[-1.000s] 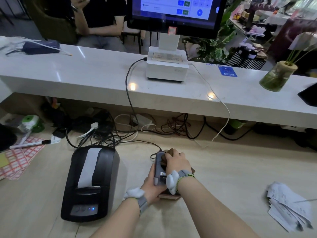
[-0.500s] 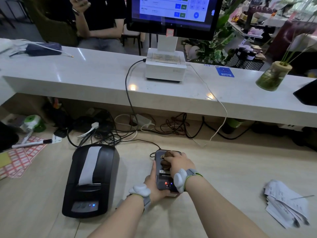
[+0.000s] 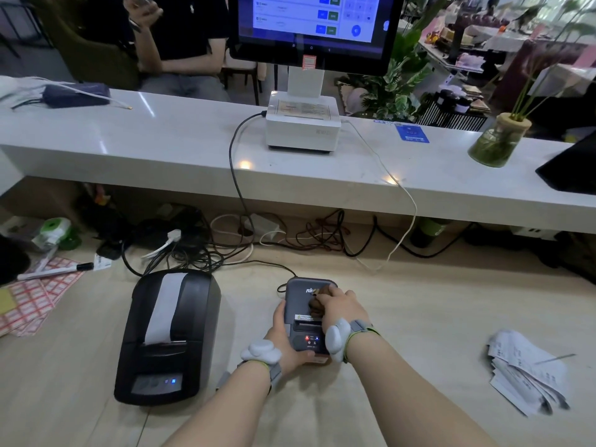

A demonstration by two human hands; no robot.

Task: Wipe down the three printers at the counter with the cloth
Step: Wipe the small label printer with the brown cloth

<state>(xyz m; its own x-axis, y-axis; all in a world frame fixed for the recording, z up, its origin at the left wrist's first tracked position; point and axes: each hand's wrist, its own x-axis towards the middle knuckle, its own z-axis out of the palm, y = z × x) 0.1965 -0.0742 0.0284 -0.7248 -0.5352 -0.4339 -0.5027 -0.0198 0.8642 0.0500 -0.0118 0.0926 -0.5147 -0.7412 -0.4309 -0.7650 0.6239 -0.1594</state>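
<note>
A small grey printer (image 3: 303, 321) lies flat on the wooden desk, its red and blue lights facing me. My left hand (image 3: 283, 340) grips its left side and near corner. My right hand (image 3: 335, 306) holds a bunched brown cloth (image 3: 317, 300) against the printer's top. To the left stands a larger black receipt printer (image 3: 167, 337) with a strip of white paper. A white printer (image 3: 303, 124) sits on the raised white counter (image 3: 161, 146) under the touchscreen (image 3: 316, 24).
Tangled cables (image 3: 200, 246) lie behind the printers under the counter. A pile of receipts (image 3: 529, 372) is at the right, label sheets (image 3: 35, 298) and a marker at the left. A vase (image 3: 496, 140) stands on the counter. A seated person (image 3: 180, 37) is beyond it.
The small printer was tipped on its side a second ago and now lies flat. My right hand with the cloth has moved over its top face.
</note>
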